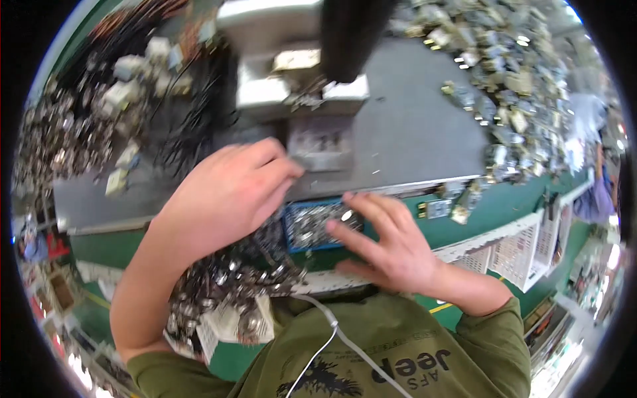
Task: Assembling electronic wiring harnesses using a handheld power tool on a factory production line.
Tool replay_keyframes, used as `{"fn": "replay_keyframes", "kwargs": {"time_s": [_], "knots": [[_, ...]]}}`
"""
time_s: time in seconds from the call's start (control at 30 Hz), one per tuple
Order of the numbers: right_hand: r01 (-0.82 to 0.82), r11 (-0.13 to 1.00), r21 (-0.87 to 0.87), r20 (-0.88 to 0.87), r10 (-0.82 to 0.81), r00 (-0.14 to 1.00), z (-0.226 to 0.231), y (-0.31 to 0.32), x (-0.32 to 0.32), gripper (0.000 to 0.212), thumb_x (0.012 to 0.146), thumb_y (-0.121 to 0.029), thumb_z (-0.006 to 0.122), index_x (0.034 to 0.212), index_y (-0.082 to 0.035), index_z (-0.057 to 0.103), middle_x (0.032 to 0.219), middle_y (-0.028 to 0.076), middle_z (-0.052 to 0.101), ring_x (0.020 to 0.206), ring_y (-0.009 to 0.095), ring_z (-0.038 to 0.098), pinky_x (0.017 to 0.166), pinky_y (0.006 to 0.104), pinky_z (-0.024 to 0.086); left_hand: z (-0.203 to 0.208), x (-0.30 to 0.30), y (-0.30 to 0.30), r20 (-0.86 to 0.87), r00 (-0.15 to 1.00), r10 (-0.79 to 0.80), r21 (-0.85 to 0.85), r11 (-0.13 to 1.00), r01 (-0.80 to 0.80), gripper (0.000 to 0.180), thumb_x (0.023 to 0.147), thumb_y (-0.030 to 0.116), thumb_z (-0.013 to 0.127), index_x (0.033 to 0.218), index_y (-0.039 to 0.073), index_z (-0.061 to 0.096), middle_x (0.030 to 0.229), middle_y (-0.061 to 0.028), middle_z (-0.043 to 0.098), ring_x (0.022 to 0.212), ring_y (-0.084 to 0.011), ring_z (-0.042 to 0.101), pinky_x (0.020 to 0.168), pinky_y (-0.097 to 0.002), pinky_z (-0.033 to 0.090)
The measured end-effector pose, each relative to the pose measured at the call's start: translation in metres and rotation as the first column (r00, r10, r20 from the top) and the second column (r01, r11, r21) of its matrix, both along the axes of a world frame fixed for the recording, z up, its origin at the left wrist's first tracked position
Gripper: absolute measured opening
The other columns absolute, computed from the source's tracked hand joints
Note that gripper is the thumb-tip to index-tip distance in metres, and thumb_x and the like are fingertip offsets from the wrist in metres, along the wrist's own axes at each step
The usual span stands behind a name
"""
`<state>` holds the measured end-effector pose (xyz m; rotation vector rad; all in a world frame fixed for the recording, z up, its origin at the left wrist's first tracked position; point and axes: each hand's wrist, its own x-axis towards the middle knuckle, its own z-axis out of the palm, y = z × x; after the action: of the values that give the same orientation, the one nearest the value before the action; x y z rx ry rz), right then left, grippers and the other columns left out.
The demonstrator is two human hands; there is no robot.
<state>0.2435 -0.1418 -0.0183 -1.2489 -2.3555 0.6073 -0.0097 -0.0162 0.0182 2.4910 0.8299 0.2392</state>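
My left hand [229,192] is at the bench's front edge, its fingers bent and pressed together in front of the machine. Whatever it may hold is hidden. Over the right part of a shallow blue tray [288,233] is my right hand [395,249], thumb and forefinger apart, with nothing plainly held. Small shiny metal parts [312,222] fill the tray. Beyond both hands stands a pale machine [259,93] with a dark column [352,40]; a light plate [323,142] lies at its foot.
Dark cables [199,106], white connectors [129,69] and metal-ended pieces [63,142] crowd the bench's left. Plug-like parts [511,93] heap at the right; a few [438,209] lie near the front edge. More metal-ended pieces [225,285] lie below my left forearm. White baskets [517,249] stand at right.
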Motion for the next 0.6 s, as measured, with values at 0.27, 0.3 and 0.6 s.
{"fn": "replay_keyframes", "kwargs": {"time_s": [0.27, 0.3, 0.6], "knots": [[0.634, 0.718, 0.288, 0.146, -0.687, 0.712, 0.021, 0.082, 0.146, 0.041, 0.090, -0.012, 0.070, 0.130, -0.006, 0.061, 0.132, 0.017, 0.062, 0.121, 0.037, 0.059, 0.105, 0.0414, 0.045, 0.012, 0.007, 0.003, 0.031, 0.999, 0.024, 0.046, 0.999, -0.025, 0.018, 0.086, 0.012, 0.073, 0.098, 0.006, 0.062, 0.094, -0.0084, 0.063, 0.091, -0.0288, 0.063, 0.083, -0.0391, 0.049], [0.577, 0.745, 0.335, 0.149, -0.647, 0.748, 0.010, 0.091, 0.150, 0.042, 0.090, -0.013, 0.070, 0.131, -0.006, 0.060, 0.129, 0.018, 0.063, 0.119, 0.037, 0.060, 0.104, 0.0420, 0.045, 0.011, 0.008, 0.005, 0.047, 0.999, 0.020, 0.039, 0.999, -0.022, 0.018, 0.086, 0.013, 0.073, 0.098, 0.006, 0.061, 0.093, -0.0092, 0.064, 0.090, -0.0295, 0.064, 0.081, -0.0401, 0.049], [0.380, 0.862, 0.336, -0.041, -0.390, 0.920, 0.035, 0.098, 0.089, 0.050, 0.080, 0.002, 0.075, 0.127, -0.008, 0.063, 0.121, 0.011, 0.068, 0.106, 0.026, 0.066, 0.088, 0.0347, 0.052, -0.004, 0.003, 0.016, 0.284, 0.941, 0.183, -0.126, 0.980, -0.152, 0.019, 0.089, 0.008, 0.071, 0.105, 0.005, 0.060, 0.095, -0.0116, 0.067, 0.087, -0.0298, 0.066, 0.078, -0.0370, 0.053]]}}
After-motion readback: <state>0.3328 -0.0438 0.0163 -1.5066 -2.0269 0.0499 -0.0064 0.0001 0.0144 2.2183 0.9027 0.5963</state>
